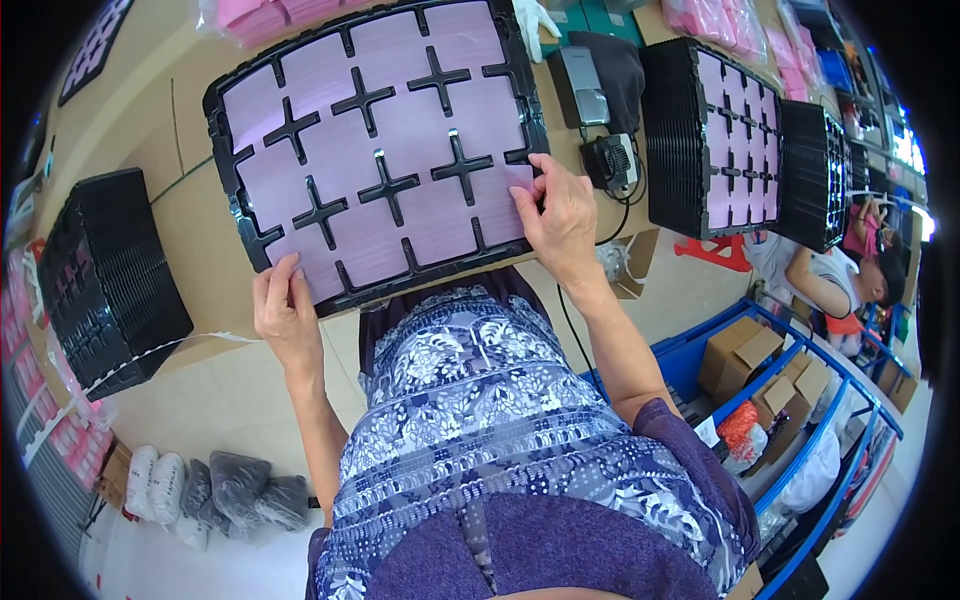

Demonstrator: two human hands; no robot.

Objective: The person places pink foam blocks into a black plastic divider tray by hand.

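Head view: a black plastic tray (228, 135) with cross-shaped dividers lies tilted on the tan worktable (190, 225), its compartments filled w/ pale pink sheets (400, 115). Left hand (285, 308) grips the tray's near-left corner — fingers curled over the rim, thumb on a pink sheet. Right hand (560, 215) lies at the near-right edge, fingers spread and pressed onto the rim and the pink sheet beside it, not closed round anything.

A stack of empty black trays (105, 280) sits on the table's left end, well apart from the hands. More stacks of filled trays (710, 140) stand to the right, w/ a small black device and cable (612, 160) between them and the flat tray. Lower right — blue rack (800, 440) w/ cardboard boxes (740, 355); another person (850, 285) sits beyond it.
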